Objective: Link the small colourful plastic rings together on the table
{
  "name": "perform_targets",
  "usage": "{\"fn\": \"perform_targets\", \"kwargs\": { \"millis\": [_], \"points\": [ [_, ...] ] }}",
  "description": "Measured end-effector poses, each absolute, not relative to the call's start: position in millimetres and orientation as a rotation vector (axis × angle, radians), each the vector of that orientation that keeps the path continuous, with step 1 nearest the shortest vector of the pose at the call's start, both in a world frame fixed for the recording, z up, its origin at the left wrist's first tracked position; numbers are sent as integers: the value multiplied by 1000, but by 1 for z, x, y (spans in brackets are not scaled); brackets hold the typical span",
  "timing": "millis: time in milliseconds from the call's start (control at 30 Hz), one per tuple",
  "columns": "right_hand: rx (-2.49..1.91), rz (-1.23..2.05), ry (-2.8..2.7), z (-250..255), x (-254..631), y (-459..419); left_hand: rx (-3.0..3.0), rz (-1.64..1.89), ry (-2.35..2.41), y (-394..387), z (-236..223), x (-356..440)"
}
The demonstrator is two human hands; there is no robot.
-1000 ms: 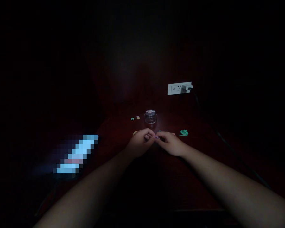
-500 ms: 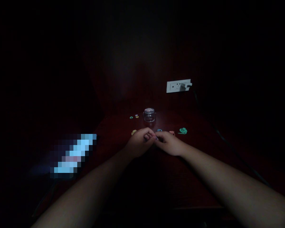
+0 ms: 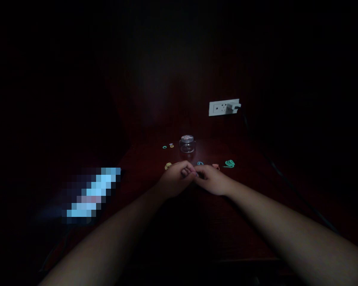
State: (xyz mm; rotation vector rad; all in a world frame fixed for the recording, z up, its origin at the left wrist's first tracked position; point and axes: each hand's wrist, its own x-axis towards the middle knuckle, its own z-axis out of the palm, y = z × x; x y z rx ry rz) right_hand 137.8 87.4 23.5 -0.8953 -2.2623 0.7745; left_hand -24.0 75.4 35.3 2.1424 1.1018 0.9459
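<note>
My left hand [image 3: 179, 178] and my right hand [image 3: 211, 179] meet above the table, fingertips together. Both are closed in a pinch on a small purple hair tie [image 3: 197, 174], mostly hidden by the fingers. Just beyond the hands lie hair ties in groups by colour: yellow ones [image 3: 168, 166] partly behind my left hand, blue ones [image 3: 200, 163], orange-pink ones [image 3: 215, 166] behind my right hand, and a green pile [image 3: 229, 163] to the right. Farther back stands a clear lidded jar [image 3: 187, 146].
Left of the jar lie a loose green hair tie [image 3: 164, 147] and a yellow one [image 3: 172, 146]. A lit, blurred-out screen [image 3: 95, 194] is at the left. A wall socket [image 3: 223, 107] holds a plug, with a cable [image 3: 298, 194] running down the right side. The surroundings are very dark.
Almost nothing differs. The fingertips have shifted slightly around the purple hair tie, and the whole view has moved by a hair.
</note>
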Motion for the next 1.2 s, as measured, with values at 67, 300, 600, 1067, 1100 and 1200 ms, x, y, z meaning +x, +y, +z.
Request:
{"fn": "perform_targets", "kwargs": {
  "millis": [67,300,600,1067,1100,1200],
  "points": [
    [-889,782,-2264,24,138,87,2160,935,1103,75,35,-24],
    [-883,807,-2269,25,138,87,2173,928,1111,75,35,-24],
    [-852,841,-2251,25,138,87,2171,917,1087,74,36,-24],
    [-866,819,-2274,23,138,88,2146,900,1077,75,34,-24],
    [-874,813,-2276,23,139,88,2145,899,1073,75,34,-24],
    [-891,806,-2275,23,139,87,2154,894,1071,75,34,-24]
  ]
}}
